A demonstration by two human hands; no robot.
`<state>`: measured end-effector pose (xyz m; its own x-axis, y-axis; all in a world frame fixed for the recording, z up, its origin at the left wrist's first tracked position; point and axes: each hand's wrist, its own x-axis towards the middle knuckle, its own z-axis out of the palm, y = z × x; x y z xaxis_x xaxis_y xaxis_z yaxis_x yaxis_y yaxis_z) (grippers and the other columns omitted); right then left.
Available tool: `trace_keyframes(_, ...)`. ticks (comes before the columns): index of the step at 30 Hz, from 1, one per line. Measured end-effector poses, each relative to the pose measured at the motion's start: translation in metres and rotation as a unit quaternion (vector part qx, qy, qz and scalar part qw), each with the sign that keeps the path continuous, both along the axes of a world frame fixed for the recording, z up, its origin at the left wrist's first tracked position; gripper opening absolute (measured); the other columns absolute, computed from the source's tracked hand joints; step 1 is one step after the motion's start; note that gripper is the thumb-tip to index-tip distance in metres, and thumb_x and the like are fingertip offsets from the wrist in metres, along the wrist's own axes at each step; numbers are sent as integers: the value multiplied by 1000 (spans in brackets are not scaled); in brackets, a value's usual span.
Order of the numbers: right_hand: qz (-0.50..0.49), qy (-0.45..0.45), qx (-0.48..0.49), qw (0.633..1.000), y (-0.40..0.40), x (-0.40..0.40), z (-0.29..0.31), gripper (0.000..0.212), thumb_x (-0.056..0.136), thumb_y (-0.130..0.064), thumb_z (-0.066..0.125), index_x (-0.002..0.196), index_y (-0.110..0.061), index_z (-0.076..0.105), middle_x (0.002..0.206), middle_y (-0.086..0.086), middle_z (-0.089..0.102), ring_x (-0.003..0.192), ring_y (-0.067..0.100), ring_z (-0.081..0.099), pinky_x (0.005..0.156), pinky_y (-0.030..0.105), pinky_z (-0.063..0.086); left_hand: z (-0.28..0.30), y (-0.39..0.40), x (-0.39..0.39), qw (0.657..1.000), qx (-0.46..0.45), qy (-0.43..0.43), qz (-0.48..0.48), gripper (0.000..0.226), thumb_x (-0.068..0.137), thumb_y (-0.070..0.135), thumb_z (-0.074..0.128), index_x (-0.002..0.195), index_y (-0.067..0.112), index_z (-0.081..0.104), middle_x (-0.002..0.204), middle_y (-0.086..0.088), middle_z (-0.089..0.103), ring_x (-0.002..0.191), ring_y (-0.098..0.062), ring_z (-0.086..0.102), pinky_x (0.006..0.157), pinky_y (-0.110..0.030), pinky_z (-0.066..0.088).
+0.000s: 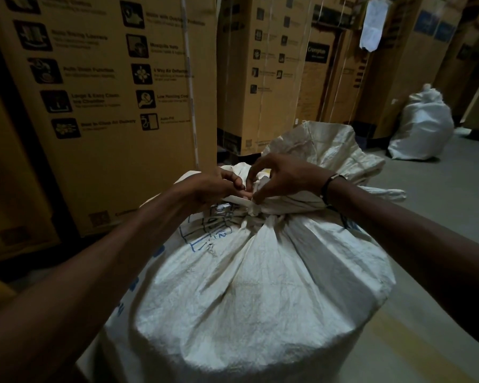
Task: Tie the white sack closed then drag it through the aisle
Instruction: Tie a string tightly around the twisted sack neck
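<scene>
A large, full white woven sack (246, 286) with blue print stands upright on the floor right in front of me. Its top is gathered into a neck (263, 219) bound by a white strip, and the loose mouth fabric fans out behind. My left hand (213, 186) pinches one end of the white tie strip (246, 199) just above the neck. My right hand (282, 175), with a dark band on the wrist, pinches the strip from the other side, fingertips down at the knot. The two hands nearly touch.
Tall brown cardboard appliance boxes (108, 106) stand close on the left and along the back (263, 78). A second tied white sack (423, 128) sits on the grey concrete floor (432, 217) at the far right, where the aisle runs.
</scene>
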<state>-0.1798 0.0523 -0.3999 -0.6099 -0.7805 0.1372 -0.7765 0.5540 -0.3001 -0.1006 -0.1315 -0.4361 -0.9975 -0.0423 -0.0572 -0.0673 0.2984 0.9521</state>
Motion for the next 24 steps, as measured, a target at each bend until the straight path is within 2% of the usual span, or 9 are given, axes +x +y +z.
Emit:
trace_keyframes(3, 12, 2, 5, 1000, 3, -1, 3, 35, 80, -29, 91, 113, -26, 79, 140, -1, 63, 112, 14, 57, 98, 34, 49, 1, -1, 3, 1000, 21, -13, -3, 30, 89, -19, 63, 78, 8, 57, 88, -8, 68, 73, -10, 71, 68, -18, 59)
trace_keyframes(6, 38, 8, -4, 999, 5, -4, -1, 34, 77, -35, 92, 108, -27, 81, 133, -2, 67, 122, 16, 59, 106, 39, 51, 3, -2, 6, 999, 39, -22, -8, 31, 90, -22, 59, 81, 7, 57, 93, -11, 69, 84, -17, 72, 83, -26, 58)
trace_keyframes(8, 45, 23, -1, 999, 3, -9, -5, 33, 76, -37, 93, 105, -27, 81, 126, -3, 69, 120, 17, 61, 103, 40, 53, 5, -2, 7, 1000, 4, -15, -9, 28, 89, -19, 63, 82, 8, 58, 95, -12, 70, 88, -19, 71, 85, -28, 56)
trace_keyframes(11, 47, 33, 5, 998, -1, -15, -8, 32, 76, -36, 93, 104, -28, 79, 122, -3, 70, 114, 17, 62, 93, 31, 50, 8, -1, 5, 998, -61, 1, 11, 25, 84, -10, 77, 82, 10, 62, 100, -16, 73, 98, -26, 68, 95, -42, 55)
trace_keyframes(14, 59, 40, 12, 997, -2, -17, -6, 29, 77, -30, 93, 103, -23, 81, 115, -2, 73, 104, 13, 62, 78, 15, 42, 8, 2, 5, 997, -70, 2, 28, 26, 81, -8, 81, 78, 11, 64, 102, -19, 73, 99, -29, 67, 108, -53, 49)
trace_keyframes(16, 63, 36, 12, 997, -1, -16, -4, 28, 78, -29, 92, 103, -22, 81, 113, -4, 73, 100, 12, 62, 76, 14, 42, 6, 2, 3, 998, -54, 0, 30, 26, 83, -12, 77, 77, 9, 63, 98, -17, 73, 98, -29, 68, 104, -48, 52)
trace_keyframes(18, 66, 30, 10, 997, 0, -15, -4, 29, 79, -29, 92, 104, -22, 81, 114, -4, 73, 101, 13, 63, 80, 21, 47, 4, 1, 3, 999, -35, -5, 27, 26, 86, -12, 73, 77, 9, 61, 90, -13, 72, 88, -23, 69, 86, -36, 55)
trace_keyframes(21, 70, 36, 8, 997, 1, -14, -7, 31, 80, -32, 91, 108, -24, 79, 119, -4, 70, 106, 13, 61, 87, 26, 52, 3, 2, 3, 998, -54, -3, 24, 26, 85, 5, 82, 73, 13, 61, 76, -6, 63, 72, -15, 58, 63, -25, 41)
trace_keyframes(24, 85, 56, 5, 995, 4, -14, -10, 31, 82, -31, 89, 110, -23, 79, 114, -8, 68, 95, -1, 58, 80, 13, 46, 1, 4, 1, 997, -63, 7, 45, 27, 82, 8, 86, 70, 12, 61, 66, -2, 60, 62, -12, 54, 59, -25, 39)
